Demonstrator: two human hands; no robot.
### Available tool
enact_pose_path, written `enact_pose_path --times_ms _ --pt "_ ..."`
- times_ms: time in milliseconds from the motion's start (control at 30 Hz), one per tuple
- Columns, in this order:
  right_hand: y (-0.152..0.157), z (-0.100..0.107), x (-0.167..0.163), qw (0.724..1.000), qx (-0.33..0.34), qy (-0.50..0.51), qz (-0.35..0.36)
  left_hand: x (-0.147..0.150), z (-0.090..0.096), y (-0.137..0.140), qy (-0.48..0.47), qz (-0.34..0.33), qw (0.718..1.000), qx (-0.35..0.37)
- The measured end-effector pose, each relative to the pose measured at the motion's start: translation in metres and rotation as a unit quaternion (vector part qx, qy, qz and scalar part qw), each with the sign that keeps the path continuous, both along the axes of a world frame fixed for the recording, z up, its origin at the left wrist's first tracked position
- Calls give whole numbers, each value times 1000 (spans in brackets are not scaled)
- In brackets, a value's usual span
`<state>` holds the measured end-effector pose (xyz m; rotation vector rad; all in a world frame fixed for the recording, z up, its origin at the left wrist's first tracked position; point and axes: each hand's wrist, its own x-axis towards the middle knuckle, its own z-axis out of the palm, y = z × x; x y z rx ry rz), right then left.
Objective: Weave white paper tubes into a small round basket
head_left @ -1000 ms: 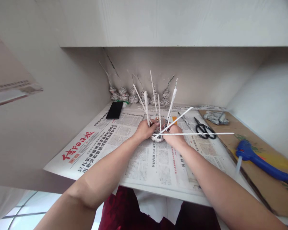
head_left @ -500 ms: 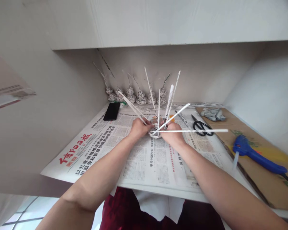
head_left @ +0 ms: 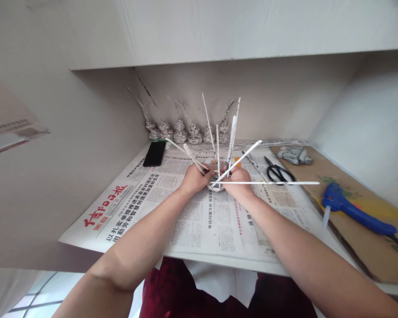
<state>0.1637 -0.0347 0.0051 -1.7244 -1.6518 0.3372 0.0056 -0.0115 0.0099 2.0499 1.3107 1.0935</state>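
- Paper basket [head_left: 215, 188] between both hands, over newspaper [head_left: 192, 225]; white sticks [head_left: 232, 137] fan out of it
- Left hand [head_left: 195, 178]: closed on its left side
- Right hand [head_left: 240, 182]: gripping its right side, exact contact hidden
- Scissors [head_left: 270, 164] to the right, phone [head_left: 154, 153] to the left

Our softly lit nook [head_left: 272, 97]
We see pale walls [head_left: 96, 154], a panel [head_left: 219, 31] overhanging the desk [head_left: 330, 240], and tiled floor [head_left: 36, 298] at lower left.
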Motion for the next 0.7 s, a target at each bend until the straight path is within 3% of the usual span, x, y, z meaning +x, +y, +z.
enact_pose_path --times_ms 467,700 --pt "3 -3 -1 995 -21 96 26 -2 -3 5 -42 -28 998 -43" --pt "2 -6 -3 997 14 66 26 -2 -5 7 -17 -29 998 -48"
